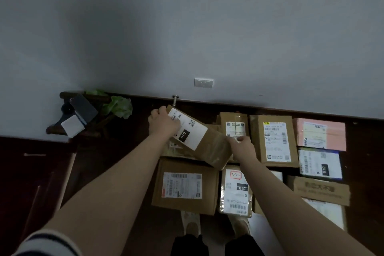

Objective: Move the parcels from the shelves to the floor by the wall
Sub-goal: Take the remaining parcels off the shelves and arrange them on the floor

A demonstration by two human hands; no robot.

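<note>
1. Currently both hands hold one brown parcel [209,149] w/ a white "010" label, tilted, low by the wall [187,27].
2. L hand [164,122]: fingers curled over the parcel's far-left corner.
3. R hand [242,147]: grips its near-right edge.
4. Held parcel overlaps other boxes on the floor [128,162]; can't tell if it rests on them.
5. Nearby: big box [185,185] just below, taped box [235,191] beside it, tall box [274,141] right of R hand, pink parcel [321,134] further right.
6. Socket [203,82] on wall; dark stool [62,127] w/ green bag [119,106] at left.
</note>
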